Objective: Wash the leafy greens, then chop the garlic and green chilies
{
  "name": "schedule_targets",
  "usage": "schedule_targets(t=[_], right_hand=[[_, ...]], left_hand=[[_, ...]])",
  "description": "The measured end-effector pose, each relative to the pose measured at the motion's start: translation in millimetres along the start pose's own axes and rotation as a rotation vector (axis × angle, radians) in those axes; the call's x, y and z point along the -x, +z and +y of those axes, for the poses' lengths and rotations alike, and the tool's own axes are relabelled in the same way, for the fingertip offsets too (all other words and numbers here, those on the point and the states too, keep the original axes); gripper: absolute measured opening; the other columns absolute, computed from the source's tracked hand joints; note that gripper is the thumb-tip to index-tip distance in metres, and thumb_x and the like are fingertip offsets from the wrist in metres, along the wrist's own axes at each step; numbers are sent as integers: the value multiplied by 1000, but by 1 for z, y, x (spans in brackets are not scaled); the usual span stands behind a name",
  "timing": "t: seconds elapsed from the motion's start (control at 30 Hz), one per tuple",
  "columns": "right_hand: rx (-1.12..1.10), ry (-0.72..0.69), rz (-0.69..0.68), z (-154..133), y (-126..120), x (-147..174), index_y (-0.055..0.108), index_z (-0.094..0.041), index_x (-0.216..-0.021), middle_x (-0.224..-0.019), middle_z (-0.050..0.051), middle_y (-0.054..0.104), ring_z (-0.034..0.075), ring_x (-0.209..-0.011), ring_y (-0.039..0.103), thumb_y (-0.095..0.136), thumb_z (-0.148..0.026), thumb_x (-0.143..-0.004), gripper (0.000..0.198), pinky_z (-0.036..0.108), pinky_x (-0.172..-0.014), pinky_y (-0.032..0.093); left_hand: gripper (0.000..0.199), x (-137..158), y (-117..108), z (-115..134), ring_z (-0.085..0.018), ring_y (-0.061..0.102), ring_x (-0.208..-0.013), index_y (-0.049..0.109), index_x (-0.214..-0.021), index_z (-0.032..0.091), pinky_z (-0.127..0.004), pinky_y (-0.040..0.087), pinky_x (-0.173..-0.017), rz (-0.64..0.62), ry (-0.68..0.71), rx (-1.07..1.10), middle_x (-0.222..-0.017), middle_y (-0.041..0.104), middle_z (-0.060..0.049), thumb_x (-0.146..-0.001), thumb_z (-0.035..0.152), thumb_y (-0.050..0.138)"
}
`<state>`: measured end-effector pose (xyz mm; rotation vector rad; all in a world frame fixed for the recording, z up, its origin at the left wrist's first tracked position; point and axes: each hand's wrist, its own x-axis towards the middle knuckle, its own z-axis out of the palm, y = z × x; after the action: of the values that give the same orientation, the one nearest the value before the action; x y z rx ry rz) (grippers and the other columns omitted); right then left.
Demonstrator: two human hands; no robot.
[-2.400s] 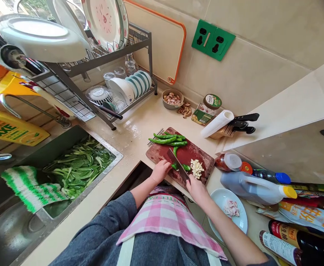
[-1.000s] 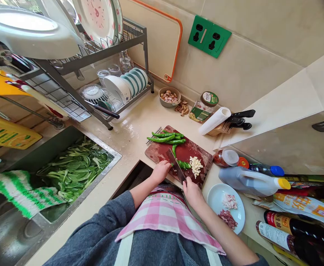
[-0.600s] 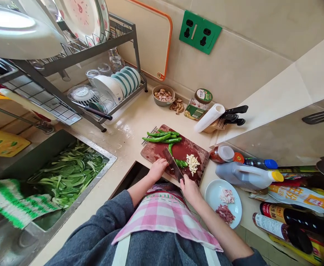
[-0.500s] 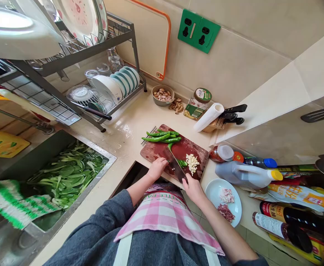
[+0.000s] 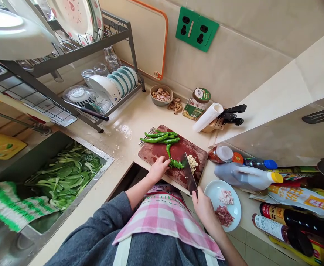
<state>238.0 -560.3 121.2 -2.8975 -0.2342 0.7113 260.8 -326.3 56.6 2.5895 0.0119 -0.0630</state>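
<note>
My right hand (image 5: 203, 203) is wrapped round the handle of a kitchen knife (image 5: 190, 176). Its dark blade lies between sliced green chili pepper (image 5: 176, 164) and a heap of chopped garlic (image 5: 192, 162), partly covering the garlic. At the left end of the sliced pepper, my left hand (image 5: 159, 169) has its fingers curled and pressed against it. A curved whole chili (image 5: 168, 149) lies just above. Several more long green chilies (image 5: 162, 137) are piled at the far left of the reddish-brown cutting board (image 5: 153, 152), which carries all of these.
A plate (image 5: 211, 190) with chopped meat stands right of the board, beside bottles such as a large jug (image 5: 238, 173). Left is a sink (image 5: 110, 161) holding leafy greens. Behind are a garlic bowl (image 5: 159, 102), ginger (image 5: 175, 106), a knife block (image 5: 214, 126) and a dish rack (image 5: 131, 48).
The knife has moved right, off the pepper and over to the garlic's edge, with my right hand. More sliced pepper shows now. My left hand stays at the pepper.
</note>
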Motion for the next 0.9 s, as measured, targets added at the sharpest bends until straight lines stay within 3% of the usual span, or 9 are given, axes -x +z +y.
schedule_targets(t=[0.17, 0.43, 0.67, 0.9], right_hand=[[-8, -70, -28, -5, -1, 2, 49, -19, -87, -69, 4, 62, 15, -61, 58, 30, -27, -90, 20, 23, -50, 25], [138, -226, -51, -10, -44, -17, 49, -20, -88, -64, 2, 61, 15, -56, 57, 30, -29, -90, 21, 24, -49, 21], [272, -208, -174, -31, -48, -29, 48, -22, -93, -73, 4, 65, 17, -62, 61, 32, -27, -90, 17, 24, -51, 24], [315, -190, -232, -37, -62, -37, 47, -21, -95, -76, 6, 66, 19, -70, 64, 33, -27, -90, 17, 25, -52, 26]], left_hand=[[28, 1, -1, 0, -18, 49, -92, 55, -109, 24, -32, 46, -81, 20, -5, 11, -100, 44, -5, -81, 23, 53], [29, 5, 1, 1, -18, 49, -94, 56, -110, 26, -32, 46, -82, 70, -15, 53, -101, 45, -5, -81, 23, 54], [25, 3, 12, -2, -20, 47, -95, 59, -105, 25, -34, 46, -81, 80, -26, 55, -105, 48, -6, -82, 24, 51], [27, 2, 8, -2, -20, 46, -95, 57, -108, 25, -33, 46, -81, 28, -33, 20, -104, 46, -7, -82, 24, 53]])
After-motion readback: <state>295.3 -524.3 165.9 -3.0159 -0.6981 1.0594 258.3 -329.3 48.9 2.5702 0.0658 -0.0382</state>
